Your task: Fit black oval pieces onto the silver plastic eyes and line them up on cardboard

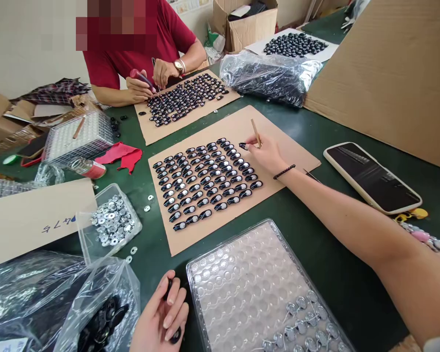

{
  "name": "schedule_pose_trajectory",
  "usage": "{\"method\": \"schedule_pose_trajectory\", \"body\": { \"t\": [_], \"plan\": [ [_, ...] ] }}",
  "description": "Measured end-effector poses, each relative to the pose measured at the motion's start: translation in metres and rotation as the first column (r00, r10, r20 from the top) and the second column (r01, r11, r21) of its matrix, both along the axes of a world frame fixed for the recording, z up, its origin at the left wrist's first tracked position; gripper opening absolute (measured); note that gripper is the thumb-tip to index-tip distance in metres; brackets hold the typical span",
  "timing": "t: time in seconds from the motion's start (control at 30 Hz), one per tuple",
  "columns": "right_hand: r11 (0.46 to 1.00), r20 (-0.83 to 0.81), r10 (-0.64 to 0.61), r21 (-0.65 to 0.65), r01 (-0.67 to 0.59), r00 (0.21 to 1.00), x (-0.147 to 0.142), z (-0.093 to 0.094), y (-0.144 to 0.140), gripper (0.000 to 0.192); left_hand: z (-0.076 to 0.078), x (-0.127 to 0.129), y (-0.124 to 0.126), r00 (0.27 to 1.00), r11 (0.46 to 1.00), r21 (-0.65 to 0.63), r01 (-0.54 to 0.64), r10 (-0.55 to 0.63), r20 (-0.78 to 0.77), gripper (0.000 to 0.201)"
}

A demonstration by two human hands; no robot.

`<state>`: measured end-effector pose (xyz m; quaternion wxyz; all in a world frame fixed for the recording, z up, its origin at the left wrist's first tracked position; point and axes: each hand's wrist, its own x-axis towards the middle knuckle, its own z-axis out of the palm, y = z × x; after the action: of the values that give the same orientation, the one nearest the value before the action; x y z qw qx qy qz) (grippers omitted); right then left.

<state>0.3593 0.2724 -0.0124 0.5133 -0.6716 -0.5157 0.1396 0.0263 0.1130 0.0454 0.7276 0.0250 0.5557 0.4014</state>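
My right hand point(266, 154) is closed over the cardboard sheet point(278, 127), pinching a small glossy black piece point(243, 145) at the fingertips. A thin wooden stick point(255, 129) sticks up from the same hand. To its left, black oval pieces with silvery round tops point(205, 181) lie in rows on the cardboard. At the bottom, my left hand point(163, 313) curls around black oval pieces point(176, 335), partly hidden by the fingers. Beside it is a transparent blister tray point(238, 288), with round silvery parts with wires point(311, 318) in its near right corner.
Across the table, a person in a red shirt point(143, 58) works over another cardboard sheet point(150, 132). A plastic box of metal washers point(112, 220) and a bag of black pieces point(106, 318) stand at left. A phone point(372, 176) and upright cardboard point(388, 83) are at right.
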Motion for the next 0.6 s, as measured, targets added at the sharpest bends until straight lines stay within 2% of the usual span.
{"method": "schedule_pose_trajectory", "body": {
  "t": [0.2,0.6],
  "plan": [
    [1.0,-0.004,-0.001,0.031,0.002,1.0,0.0007,-0.0011,0.0005,0.011,-0.0001,-0.0012,-0.0013,0.999,0.999,0.037,0.018,-0.019,0.027,0.005],
    [1.0,0.0,0.008,0.0,-0.008,1.0,0.0002,0.0012,-0.001,0.011,-0.0009,-0.0024,-0.0003,0.999,0.999,0.037,0.019,-0.021,0.036,0.005]
  ]
}}
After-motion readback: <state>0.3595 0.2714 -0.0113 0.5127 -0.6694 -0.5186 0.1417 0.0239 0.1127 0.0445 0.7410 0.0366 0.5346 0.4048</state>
